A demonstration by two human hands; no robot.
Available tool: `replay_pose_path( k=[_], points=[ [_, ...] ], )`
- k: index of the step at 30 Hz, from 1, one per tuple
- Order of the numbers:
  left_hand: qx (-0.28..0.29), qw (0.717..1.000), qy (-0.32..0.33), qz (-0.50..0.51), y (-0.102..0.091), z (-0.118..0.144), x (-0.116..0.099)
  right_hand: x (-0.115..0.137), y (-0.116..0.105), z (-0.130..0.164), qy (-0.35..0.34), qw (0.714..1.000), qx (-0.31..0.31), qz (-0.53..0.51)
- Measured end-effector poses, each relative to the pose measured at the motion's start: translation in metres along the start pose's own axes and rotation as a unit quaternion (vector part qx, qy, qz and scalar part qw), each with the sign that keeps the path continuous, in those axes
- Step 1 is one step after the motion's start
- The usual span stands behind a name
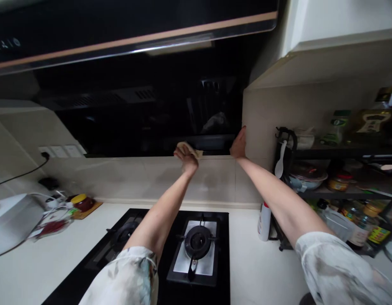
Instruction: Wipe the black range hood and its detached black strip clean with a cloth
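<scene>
My left hand (187,162) presses a folded tan cloth (190,149) against the lower edge of the glossy black range hood panel (145,114). My right hand (239,145) rests at the panel's lower right corner, its palm toward the edge and fingers stretched upward. Nothing shows in the right hand. Both arms reach forward over the counter, the left one above the black gas stove (223,254). Part of the left burner is hidden behind my left forearm.
A black shelf rack (323,195) with bottles, jars and a bowl stands at right, a white spray can (264,222) beside it. A white cabinet (348,21) hangs above. On the left are a yellow-lidded jar (83,202), wall sockets (58,151) and a white appliance (16,220).
</scene>
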State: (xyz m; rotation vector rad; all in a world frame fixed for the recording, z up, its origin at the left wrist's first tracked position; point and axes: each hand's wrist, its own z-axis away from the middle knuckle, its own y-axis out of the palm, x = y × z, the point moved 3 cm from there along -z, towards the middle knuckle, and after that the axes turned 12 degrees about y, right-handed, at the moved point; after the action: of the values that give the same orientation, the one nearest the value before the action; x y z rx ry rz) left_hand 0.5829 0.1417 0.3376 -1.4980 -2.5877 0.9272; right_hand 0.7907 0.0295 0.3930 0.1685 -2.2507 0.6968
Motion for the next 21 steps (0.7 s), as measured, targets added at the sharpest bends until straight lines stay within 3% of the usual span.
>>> replay_pose_path(
  k=[3, 5, 8, 10, 14, 18, 21],
  points=[
    [0.012, 0.999, -0.048, 0.002, 0.028, 0.012, -0.035, -0.003, -0.003, 0.016, 0.050, 0.998, 0.024, 0.027],
    [0.036, 0.998, -0.029, 0.044, 0.042, 0.015, -0.061, -0.003, -0.005, 0.032, 0.032, 0.999, 0.015, 0.040],
    [0.047, 0.983, 0.006, 0.179, 0.051, 0.012, -0.098, -0.003, -0.005, 0.055, 0.010, 1.000, 0.016, 0.000],
    [0.067, 0.956, -0.014, 0.285, 0.051, 0.009, -0.116, -0.004, -0.003, 0.065, 0.034, 0.996, 0.055, -0.063],
    [0.139, 0.884, -0.092, 0.437, 0.033, 0.008, -0.138, -0.004, -0.005, 0.071, 0.025, 0.978, 0.124, -0.169],
    [0.178, 0.823, -0.125, 0.525, -0.003, 0.004, -0.146, -0.005, -0.015, 0.054, 0.002, 0.974, 0.109, -0.198],
    [0.202, 0.823, -0.143, 0.511, -0.026, 0.009, -0.144, -0.006, -0.027, 0.017, 0.018, 0.977, 0.055, -0.206]
  ],
)
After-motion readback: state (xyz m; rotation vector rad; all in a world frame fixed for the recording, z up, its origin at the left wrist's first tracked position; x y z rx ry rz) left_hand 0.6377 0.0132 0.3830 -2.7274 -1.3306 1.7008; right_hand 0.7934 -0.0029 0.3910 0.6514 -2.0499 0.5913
